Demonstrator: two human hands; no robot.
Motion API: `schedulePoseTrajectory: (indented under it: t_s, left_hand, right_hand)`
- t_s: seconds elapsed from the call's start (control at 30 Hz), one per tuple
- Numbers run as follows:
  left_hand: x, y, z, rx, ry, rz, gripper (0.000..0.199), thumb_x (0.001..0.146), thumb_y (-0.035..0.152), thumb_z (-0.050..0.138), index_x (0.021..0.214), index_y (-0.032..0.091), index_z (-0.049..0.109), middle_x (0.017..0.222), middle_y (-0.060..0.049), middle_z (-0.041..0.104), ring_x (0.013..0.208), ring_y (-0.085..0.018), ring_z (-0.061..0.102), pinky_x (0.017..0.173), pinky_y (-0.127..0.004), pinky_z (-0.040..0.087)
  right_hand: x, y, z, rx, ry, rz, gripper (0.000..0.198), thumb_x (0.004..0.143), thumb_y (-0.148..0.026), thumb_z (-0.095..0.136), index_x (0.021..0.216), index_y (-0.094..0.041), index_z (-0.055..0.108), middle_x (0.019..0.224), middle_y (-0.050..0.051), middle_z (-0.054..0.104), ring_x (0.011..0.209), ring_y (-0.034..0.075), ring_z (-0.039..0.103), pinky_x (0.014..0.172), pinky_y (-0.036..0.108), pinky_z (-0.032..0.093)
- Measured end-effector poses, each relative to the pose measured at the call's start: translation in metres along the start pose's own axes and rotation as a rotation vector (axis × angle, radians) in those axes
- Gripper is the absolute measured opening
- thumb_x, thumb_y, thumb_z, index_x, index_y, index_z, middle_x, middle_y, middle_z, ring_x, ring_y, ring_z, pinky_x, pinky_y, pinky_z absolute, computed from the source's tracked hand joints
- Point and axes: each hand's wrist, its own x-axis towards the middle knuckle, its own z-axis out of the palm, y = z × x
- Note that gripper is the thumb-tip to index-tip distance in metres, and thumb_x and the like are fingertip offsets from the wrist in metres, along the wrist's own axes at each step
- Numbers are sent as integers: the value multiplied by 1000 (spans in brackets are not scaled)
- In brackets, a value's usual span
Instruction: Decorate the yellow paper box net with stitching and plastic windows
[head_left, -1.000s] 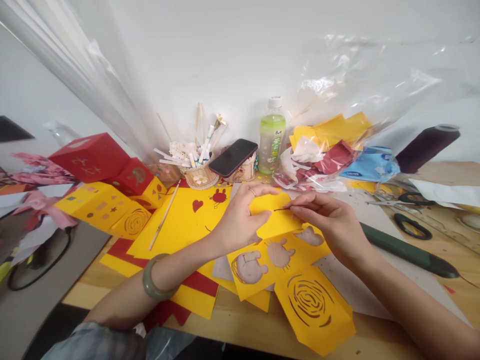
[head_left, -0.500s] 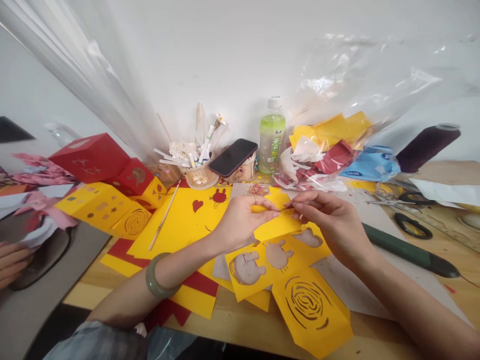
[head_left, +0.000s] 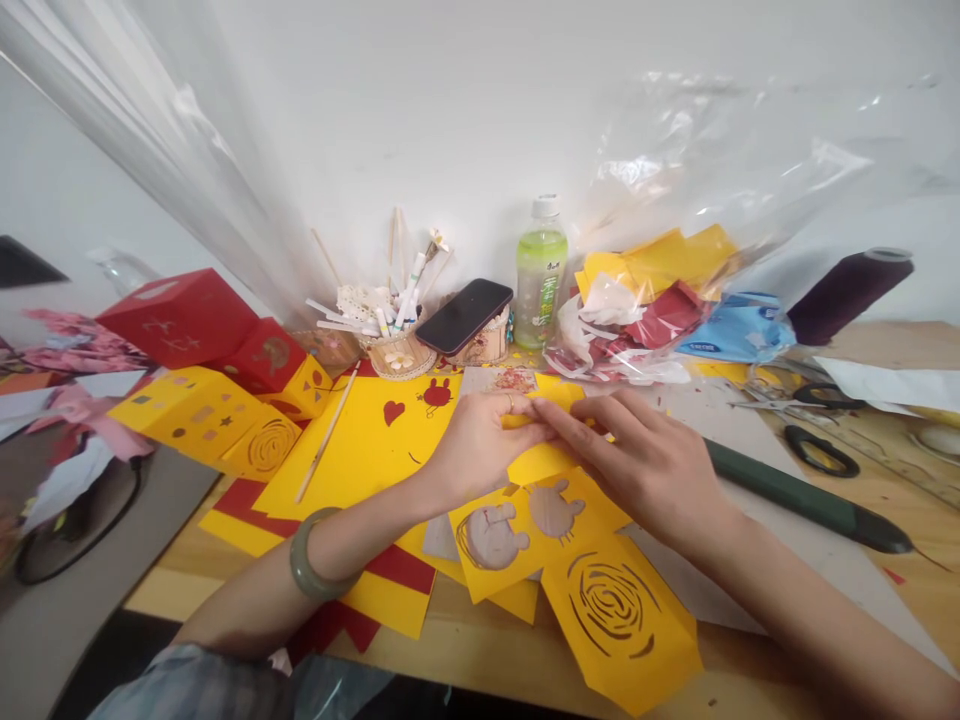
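My left hand (head_left: 487, 440) pinches thumb and forefinger together above the yellow cut-out card (head_left: 615, 605). Across its fingertips reaches my right hand (head_left: 645, 455), fingers bent and closing at the same spot. Whatever lies between the fingertips is hidden; a thin dark strip showed there a moment earlier. Animal-shaped openings and a swirl of curved slits are cut through the card, which lies unfolded below both hands. Left of my hands, a red heart (head_left: 394, 412) and a red rabbit-like shape (head_left: 437, 393) rest on a yellow sheet (head_left: 367, 430).
Red and yellow paper boxes (head_left: 180, 325) stand at left, near a thin wooden stick (head_left: 328, 432). Behind are a phone (head_left: 465, 315), a green drink bottle (head_left: 541, 275) and a plastic bag of scraps (head_left: 645, 310). A dark green tool (head_left: 810, 497) and scissors (head_left: 821, 450) lie at right.
My right hand has moved left, its fingers now overlapping my left fingertips and covering the thin dark strip. Another person's hand at the left edge has mostly left the view.
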Motion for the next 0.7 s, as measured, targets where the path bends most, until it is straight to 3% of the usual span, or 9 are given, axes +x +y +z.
schedulePoseTrajectory:
  t_s: [0.17, 0.3, 0.4, 0.5, 0.7]
  left_hand:
    - [2, -1, -1, 44, 38, 12, 8, 73, 24, 65, 72, 17, 68, 79, -2, 70, 80, -17, 64, 78, -30, 47]
    - [2, 0, -2, 70, 45, -3, 8, 72, 24, 65, 71, 16, 68, 77, -2, 70, 78, -17, 64, 77, -30, 48]
    - [3, -1, -3, 56, 41, -9, 8, 72, 24, 65, 72, 16, 67, 79, -3, 70, 80, -18, 64, 78, -30, 47]
    - [3, -3, -5, 68, 28, -7, 9, 73, 24, 64, 73, 15, 67, 81, -3, 70, 82, -18, 63, 80, -30, 47]
    - [6, -4, -7, 98, 1, 10, 9, 74, 24, 63, 74, 15, 66, 80, -3, 69, 80, -17, 63, 79, -30, 47]
  right_hand:
    - [-5, 11, -2, -44, 48, -90, 33, 86, -5, 46, 116, -17, 53, 74, 3, 62, 69, 17, 51, 50, 27, 38]
    - [-1, 16, -7, -75, 85, -45, 19, 82, -10, 55, 97, -20, 63, 91, 6, 67, 82, 21, 53, 63, 31, 45]
    - [2, 19, -7, 75, 58, 45, 14, 83, -16, 57, 90, -21, 67, 97, 7, 67, 86, 23, 54, 68, 35, 46]
    - [2, 21, -6, 448, -38, 186, 18, 88, -20, 51, 92, -21, 68, 83, 5, 69, 76, 19, 58, 64, 32, 48]
    - [3, 21, -12, 1044, -123, 716, 16, 79, -36, 62, 85, -25, 72, 80, 2, 72, 72, 17, 64, 62, 28, 50]
